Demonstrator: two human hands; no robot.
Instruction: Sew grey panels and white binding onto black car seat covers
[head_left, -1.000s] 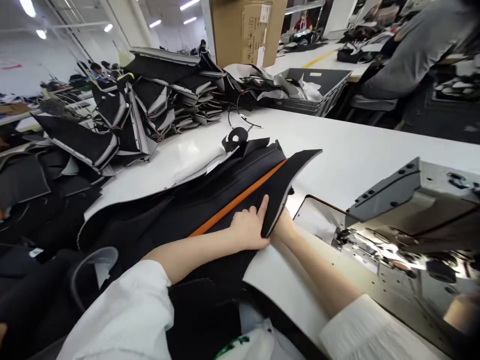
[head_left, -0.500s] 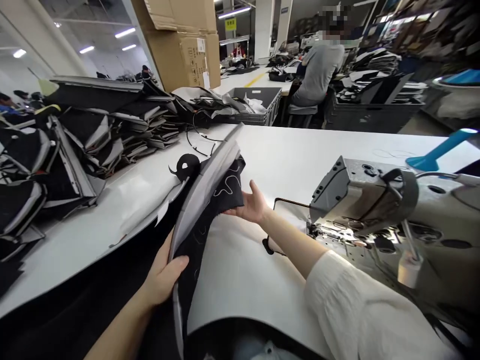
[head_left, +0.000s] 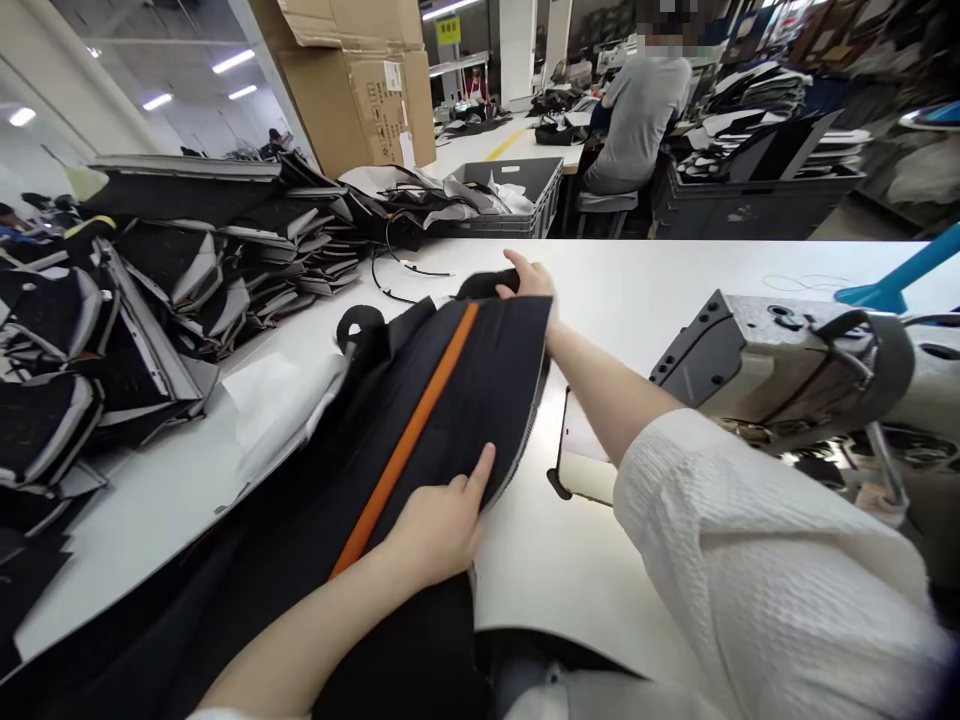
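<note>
A large black fabric piece (head_left: 442, 400) with an orange stripe (head_left: 409, 440) lies across the white table and down toward me. My left hand (head_left: 439, 530) grips its right edge low down, one digit stretched over the top and the other fingers partly hidden. At the far end my right hand (head_left: 531, 280) has hold of the same piece; the cloth covers part of that hand. A black strap loop (head_left: 360, 325) sticks out on the piece's left side. White sheet material (head_left: 281, 400) lies beside it on the table.
To the right stands a sewing machine (head_left: 780, 370) with a blue funnel-shaped stand (head_left: 885, 290) behind it. Stacked black and grey pieces (head_left: 247, 250) cover the left. Beyond are a cardboard box (head_left: 382, 100), grey crates (head_left: 551, 195) and a seated person (head_left: 637, 120).
The black piece has been turned over toward the right, so its orange-striped face shows now. My left hand has moved right, my right hand farther away and up.
</note>
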